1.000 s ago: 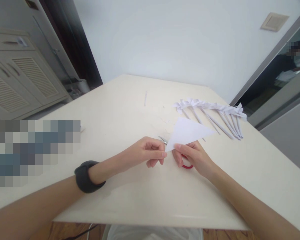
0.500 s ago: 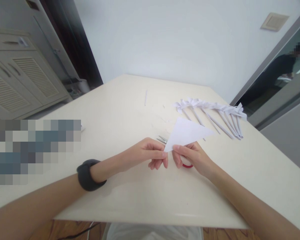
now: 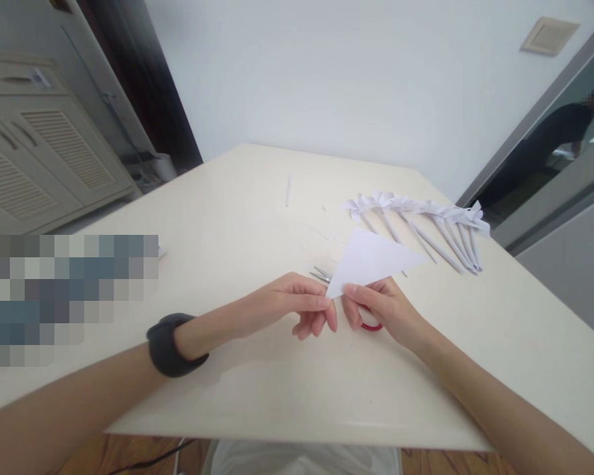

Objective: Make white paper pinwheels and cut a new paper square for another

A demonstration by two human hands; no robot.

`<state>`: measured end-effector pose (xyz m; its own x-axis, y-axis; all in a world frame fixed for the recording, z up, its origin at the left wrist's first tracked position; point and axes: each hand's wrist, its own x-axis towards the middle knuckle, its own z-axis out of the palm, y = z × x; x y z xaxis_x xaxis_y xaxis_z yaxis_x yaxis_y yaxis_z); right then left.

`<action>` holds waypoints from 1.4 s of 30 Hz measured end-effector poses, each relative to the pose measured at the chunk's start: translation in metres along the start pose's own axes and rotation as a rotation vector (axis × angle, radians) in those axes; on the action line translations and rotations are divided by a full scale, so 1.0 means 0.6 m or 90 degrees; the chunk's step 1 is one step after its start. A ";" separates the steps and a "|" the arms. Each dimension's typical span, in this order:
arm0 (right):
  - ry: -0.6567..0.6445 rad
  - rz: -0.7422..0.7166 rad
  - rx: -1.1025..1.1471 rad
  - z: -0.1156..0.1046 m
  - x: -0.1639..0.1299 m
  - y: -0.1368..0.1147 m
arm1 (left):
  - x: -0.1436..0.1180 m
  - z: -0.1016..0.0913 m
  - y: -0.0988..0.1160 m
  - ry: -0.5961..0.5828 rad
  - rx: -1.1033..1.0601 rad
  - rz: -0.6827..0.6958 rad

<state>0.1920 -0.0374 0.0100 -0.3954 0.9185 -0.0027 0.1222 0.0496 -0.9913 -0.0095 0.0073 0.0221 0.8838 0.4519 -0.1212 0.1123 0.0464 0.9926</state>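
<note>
A folded white paper triangle (image 3: 369,260), matte and smooth with crisp straight edges, sits just right of the frame's centre, held above a glossy cream table (image 3: 237,224). Its sharpest corner is at the lower left, and there both hands meet it. The left hand (image 3: 290,305) pinches that tip between thumb and forefinger, the other fingers curled loosely beneath. The right hand (image 3: 383,310) grips the bottom edge just beside it, thumb on top of the sheet and fingers closed behind it. The two sets of fingertips lie close together, almost touching, so nearly all the paper stands clear of them, spreading up and to the right.

The triangle's long axis runs from the pinched corner at lower left toward a blunter point at the right, rising slightly; its broad face tilts toward the camera.

A thick, dark, rounded wristband (image 3: 171,344) wraps the left wrist. Under the hands lie scissors (image 3: 321,274): thin grey metal blades show left of the paper, and a red loop handle shows below the right hand, though whether that hand touches the handle cannot be made out.

Toward the upper right of the table a row of white paper flowers (image 3: 418,221) on thin rolled paper stems lies fanned out, heads toward the far edge. A small paper strip (image 3: 288,191) lies near the table's far middle.
</note>
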 end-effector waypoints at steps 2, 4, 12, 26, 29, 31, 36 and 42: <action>0.001 -0.010 0.001 -0.001 0.000 0.000 | 0.000 0.001 0.001 -0.004 0.002 0.003; -0.001 -0.018 -0.005 0.000 0.000 0.001 | 0.000 0.003 0.001 0.012 0.023 0.001; -0.042 0.018 -0.074 0.009 0.000 0.004 | 0.007 0.007 -0.008 0.046 0.085 0.002; -0.058 0.026 0.009 0.019 0.002 0.002 | 0.008 0.009 -0.003 0.054 0.053 0.012; -0.071 0.011 0.028 0.020 0.001 -0.001 | 0.007 0.008 0.000 0.058 0.058 -0.001; -0.070 -0.003 0.036 0.021 0.002 -0.002 | 0.008 0.008 0.000 0.064 0.058 -0.001; -0.095 -0.032 0.057 0.020 0.005 0.002 | 0.010 0.011 -0.004 0.058 0.048 0.002; -0.056 0.025 0.004 0.015 0.003 0.006 | 0.009 0.013 -0.011 0.085 0.066 0.010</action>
<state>0.1836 -0.0390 0.0054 -0.4691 0.8816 -0.0526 0.1338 0.0121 -0.9909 -0.0020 0.0027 0.0145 0.8179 0.5671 -0.0971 0.1522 -0.0505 0.9870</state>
